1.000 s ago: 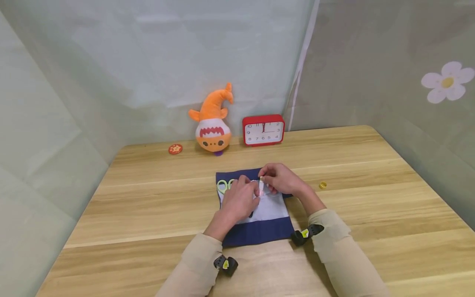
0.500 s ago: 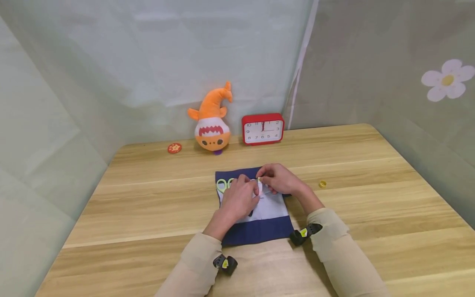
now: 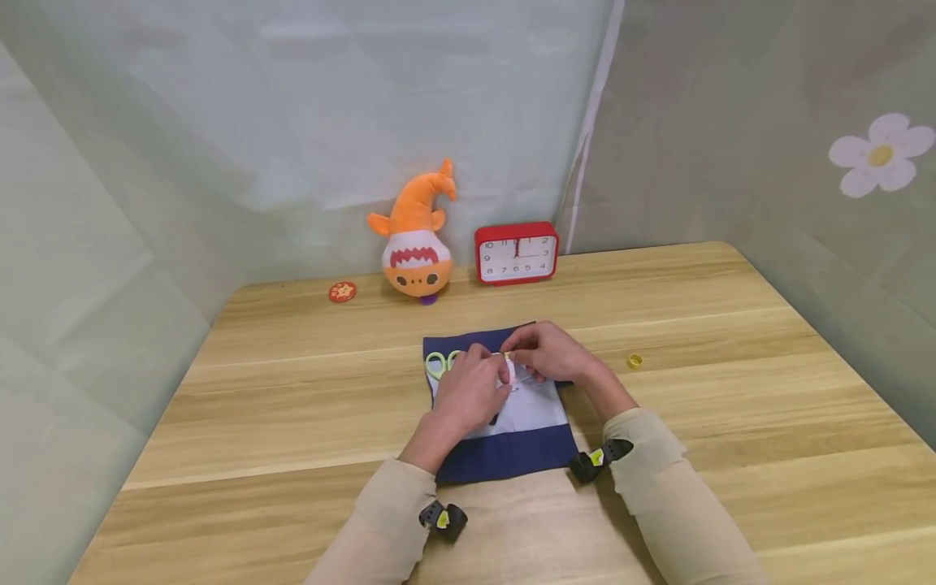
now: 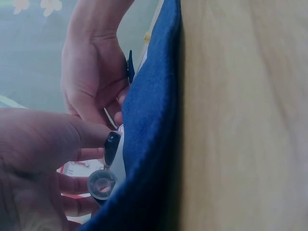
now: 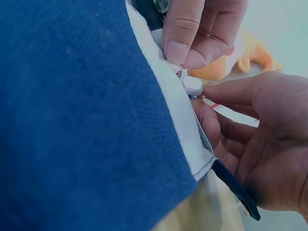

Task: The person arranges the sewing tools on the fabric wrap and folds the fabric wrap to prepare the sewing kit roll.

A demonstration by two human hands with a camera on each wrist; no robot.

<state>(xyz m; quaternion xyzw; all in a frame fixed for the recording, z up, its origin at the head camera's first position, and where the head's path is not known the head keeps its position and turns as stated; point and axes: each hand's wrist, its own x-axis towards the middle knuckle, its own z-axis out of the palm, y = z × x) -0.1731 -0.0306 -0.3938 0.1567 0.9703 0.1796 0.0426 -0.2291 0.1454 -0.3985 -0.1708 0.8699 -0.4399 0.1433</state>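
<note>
A navy cloth pouch (image 3: 508, 455) with a white lining lies unfolded on the table. My right hand (image 3: 544, 353) pinches a small white piece (image 5: 193, 85) at the lining's upper part; its kind cannot be told. Beside it, my left hand (image 3: 471, 386) pinches the lining's edge between thumb and finger, close to the white piece. Pale green scissors handles (image 3: 436, 366) stick out at the pouch's left side, partly behind the left hand. Below the left hand, a black rounded end (image 4: 111, 148) and a clear round tube end (image 4: 101, 185) show in the left wrist view.
On the wooden table (image 3: 292, 406), a small yellow ring (image 3: 634, 361) lies right of the pouch. An orange plush shark (image 3: 417, 244), a red clock (image 3: 516, 253) and a red round disc (image 3: 342, 292) stand or lie along the back. Fabric walls surround the table.
My right hand has shifted slightly left, and less of the white piece shows between the hands. The left hand stays in nearly the same place.
</note>
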